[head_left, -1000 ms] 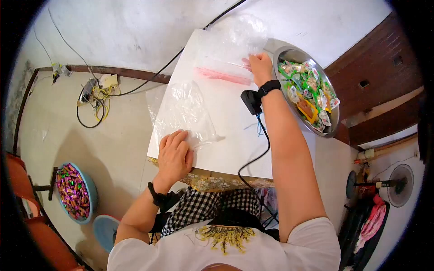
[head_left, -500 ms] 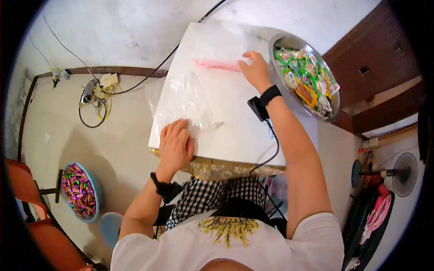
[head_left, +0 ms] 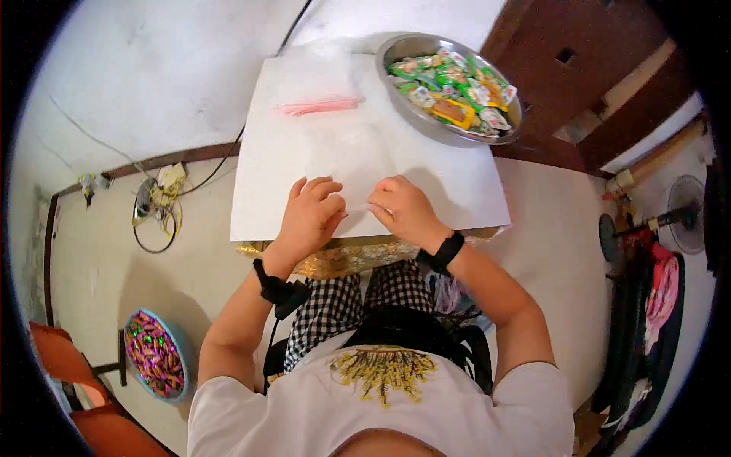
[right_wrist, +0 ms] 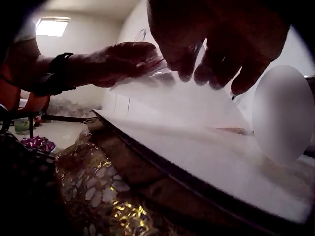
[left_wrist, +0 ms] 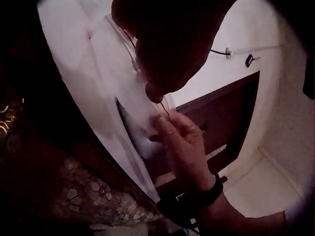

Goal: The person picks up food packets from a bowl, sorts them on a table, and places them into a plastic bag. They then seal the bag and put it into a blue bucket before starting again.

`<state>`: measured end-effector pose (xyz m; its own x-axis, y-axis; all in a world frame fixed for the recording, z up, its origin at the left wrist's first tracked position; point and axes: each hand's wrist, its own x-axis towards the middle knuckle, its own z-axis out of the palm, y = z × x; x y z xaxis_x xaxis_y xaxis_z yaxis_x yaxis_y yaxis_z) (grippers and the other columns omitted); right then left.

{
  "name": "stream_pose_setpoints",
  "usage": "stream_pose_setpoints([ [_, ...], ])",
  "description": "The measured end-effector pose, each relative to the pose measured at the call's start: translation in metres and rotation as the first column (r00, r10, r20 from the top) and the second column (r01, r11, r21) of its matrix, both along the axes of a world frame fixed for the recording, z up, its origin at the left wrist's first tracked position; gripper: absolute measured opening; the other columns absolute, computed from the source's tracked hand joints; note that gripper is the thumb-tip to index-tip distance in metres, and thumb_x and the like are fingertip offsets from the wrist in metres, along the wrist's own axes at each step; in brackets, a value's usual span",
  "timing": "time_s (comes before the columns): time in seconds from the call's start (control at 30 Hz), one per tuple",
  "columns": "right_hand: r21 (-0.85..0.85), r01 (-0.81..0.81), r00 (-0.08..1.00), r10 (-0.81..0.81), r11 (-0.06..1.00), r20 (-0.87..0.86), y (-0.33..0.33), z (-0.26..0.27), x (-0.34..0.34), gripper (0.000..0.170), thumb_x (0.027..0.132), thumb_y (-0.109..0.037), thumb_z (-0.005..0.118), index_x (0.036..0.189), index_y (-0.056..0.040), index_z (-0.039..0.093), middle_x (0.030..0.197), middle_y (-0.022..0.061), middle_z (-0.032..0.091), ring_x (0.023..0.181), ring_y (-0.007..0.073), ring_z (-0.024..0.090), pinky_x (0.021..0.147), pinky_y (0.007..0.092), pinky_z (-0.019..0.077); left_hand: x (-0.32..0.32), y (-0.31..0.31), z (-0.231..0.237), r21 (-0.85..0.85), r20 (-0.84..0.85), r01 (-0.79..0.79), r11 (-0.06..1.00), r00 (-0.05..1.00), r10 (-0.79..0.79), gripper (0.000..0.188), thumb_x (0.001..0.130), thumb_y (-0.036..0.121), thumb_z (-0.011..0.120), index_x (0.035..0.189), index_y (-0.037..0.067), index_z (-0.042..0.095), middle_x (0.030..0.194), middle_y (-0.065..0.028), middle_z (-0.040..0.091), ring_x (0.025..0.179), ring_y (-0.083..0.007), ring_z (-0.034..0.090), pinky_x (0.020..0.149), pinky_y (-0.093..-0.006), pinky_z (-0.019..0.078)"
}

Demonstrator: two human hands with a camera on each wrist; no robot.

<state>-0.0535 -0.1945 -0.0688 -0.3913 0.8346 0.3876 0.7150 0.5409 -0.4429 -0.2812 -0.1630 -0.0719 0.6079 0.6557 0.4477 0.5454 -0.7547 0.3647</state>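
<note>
A clear plastic bag (head_left: 346,156) lies over the white tabletop (head_left: 457,179), its near edge between the two hands. The left hand (head_left: 311,213) pinches that edge on one side, and the right hand (head_left: 405,207) pinches it on the other. In the left wrist view a thin red line runs along the bag (left_wrist: 118,71) from the left hand (left_wrist: 172,44) to the right hand (left_wrist: 184,147). Clear film (right_wrist: 160,77) hangs by the left fingertips in the right wrist view. Farther back lie clear bags with bunched pink strips (head_left: 320,106).
A steel bowl (head_left: 430,128) full of green and yellow wrapped packets stands at the table's back right. On the floor at left are a blue basin (head_left: 184,350) of purple wrapped pieces, a red chair (head_left: 57,354) and tangled cables (head_left: 164,202).
The right hand has come back from the pink-striped bags to the near edge beside the left hand. Both now pinch the clear bag, which has shifted right from under the left hand.
</note>
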Motion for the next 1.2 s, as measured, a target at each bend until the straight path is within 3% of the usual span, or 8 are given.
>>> stream_pose_setpoints([
  [0.17,0.037,0.109,0.993,-0.107,0.993,-0.038,-0.019,-0.010,-0.001,0.008,0.081,-0.013,0.062,0.083,-0.0074,0.067,0.083,0.0092,0.056,0.083,0.0301,0.054,0.070,0.0415,0.0477,0.008,0.003,-0.001,-0.040,-0.009,-0.001,0.999,1.000,0.001,0.009,0.078,0.011,0.068,0.084,0.010,0.061,0.103,-0.0055,0.064,0.105,-0.0267,0.057,0.096,-0.0509,0.0367],
  [0.37,0.002,0.131,0.991,-0.131,0.991,0.022,-0.024,-0.033,-0.005,0.010,0.079,-0.006,0.062,0.086,-0.0079,0.069,0.086,0.0074,0.057,0.082,0.0285,0.055,0.070,0.0404,0.0467,0.011,0.013,0.001,-0.304,-0.286,-0.074,0.950,0.958,-0.017,0.006,0.079,0.011,0.066,0.084,0.010,0.064,0.099,-0.0076,0.065,0.100,-0.0278,0.058,0.098,-0.0483,0.0381],
  [0.57,0.026,0.143,0.989,-0.144,0.989,0.039,-0.023,-0.040,-0.007,0.015,0.076,0.001,0.060,0.085,-0.0079,0.068,0.084,0.0063,0.057,0.080,0.0285,0.054,0.069,0.0404,0.0464,0.025,0.011,-0.006,0.200,-0.407,-0.097,0.975,0.897,0.172,0.007,0.077,0.006,0.061,0.083,0.009,0.062,0.086,-0.0081,0.061,0.092,-0.0277,0.059,0.096,-0.0506,0.0393],
  [0.77,0.039,0.119,0.993,-0.119,0.992,0.002,-0.020,-0.029,-0.001,0.012,0.075,-0.004,0.062,0.085,-0.0077,0.067,0.083,0.0077,0.056,0.081,0.0291,0.055,0.069,0.0410,0.0471,0.006,0.025,-0.025,0.187,-0.320,-0.252,0.950,0.898,0.301,0.013,0.079,0.006,0.057,0.088,0.009,0.065,0.086,-0.0096,0.060,0.092,-0.0285,0.060,0.091,-0.0480,0.0409],
  [0.83,0.068,0.091,0.996,-0.092,0.994,0.004,-0.014,-0.011,0.008,0.010,0.075,-0.008,0.061,0.082,-0.0076,0.067,0.081,0.0094,0.056,0.082,0.0298,0.055,0.070,0.0418,0.0480,-0.007,0.029,-0.027,0.121,-0.260,-0.329,0.936,0.900,0.350,0.011,0.076,0.002,0.058,0.085,0.009,0.059,0.084,-0.0097,0.057,0.085,-0.0303,0.059,0.079,-0.0466,0.0467],
  [0.93,0.183,0.246,0.966,-0.256,0.952,0.028,0.010,0.034,0.042,0.014,0.076,-0.015,0.066,0.087,-0.0075,0.067,0.090,0.0108,0.060,0.088,0.0314,0.057,0.075,0.0436,0.0482,-0.029,0.028,-0.038,0.043,-0.182,-0.390,0.920,0.902,0.391,0.016,0.074,0.001,0.058,0.089,0.007,0.062,0.085,-0.0110,0.058,0.075,-0.0327,0.060,0.064,-0.0435,0.0486],
  [1.03,0.319,0.322,0.895,-0.397,0.891,0.205,0.056,0.073,0.096,0.021,0.080,-0.022,0.069,0.094,-0.0061,0.067,0.097,0.0146,0.065,0.095,0.0328,0.060,0.079,0.0436,0.0485,-0.045,0.029,-0.058,0.036,-0.047,-0.332,0.943,0.942,0.334,0.021,0.072,0.002,0.061,0.093,0.008,0.065,0.089,-0.0113,0.060,0.076,-0.0336,0.060,0.065,-0.0439,0.0482],
  [1.2,0.031,0.486,0.762,-0.441,0.873,0.475,0.125,0.084,0.142,0.037,0.087,-0.039,0.057,0.096,-0.0040,0.066,0.096,0.0175,0.067,0.089,0.0342,0.063,0.076,0.0465,0.0502,-0.043,0.026,-0.060,-0.017,0.033,-0.383,0.923,0.923,0.384,0.020,0.070,0.003,0.064,0.089,0.007,0.066,0.093,-0.0127,0.062,0.078,-0.0342,0.060,0.067,-0.0437,0.0476],
])
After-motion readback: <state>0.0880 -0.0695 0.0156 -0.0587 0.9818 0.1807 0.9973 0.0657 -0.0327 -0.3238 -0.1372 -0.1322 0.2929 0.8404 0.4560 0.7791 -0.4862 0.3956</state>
